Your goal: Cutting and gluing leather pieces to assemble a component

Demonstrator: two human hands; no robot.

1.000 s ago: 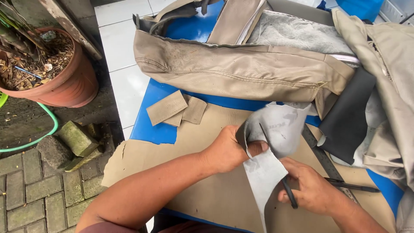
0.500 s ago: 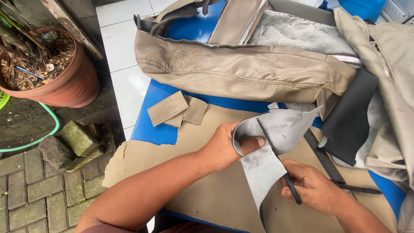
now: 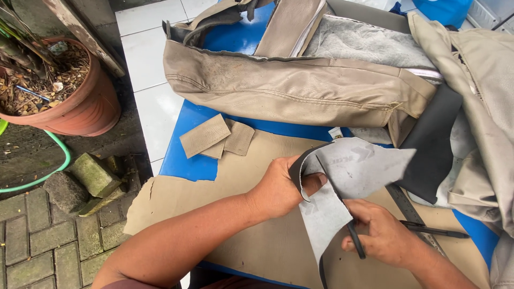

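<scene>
My left hand (image 3: 281,187) grips the curled edge of a grey sheet of backed leatherette (image 3: 350,168), lifting it off the table. My right hand (image 3: 377,233) is closed on a pair of black-handled scissors (image 3: 354,240), whose blade runs up into the grey sheet; most of the blades are hidden by the material. A cut strip of the sheet (image 3: 321,222) hangs down between my hands. Under both hands lies a large tan piece of material (image 3: 251,241) spread over the blue table (image 3: 195,160).
A worn tan seat cover (image 3: 289,88) lies across the back of the table, with more tan and black fabric (image 3: 428,144) piled at the right. Small tan offcuts (image 3: 217,138) sit at the left. A metal ruler (image 3: 409,211) and a pen (image 3: 433,230) lie by my right hand. A terracotta pot (image 3: 80,112), stones and a green hose are on the ground at the left.
The grey sheet has turned in my left hand and its upper edge has swung out to the right. My right hand with the scissors has shifted slightly along the cut.
</scene>
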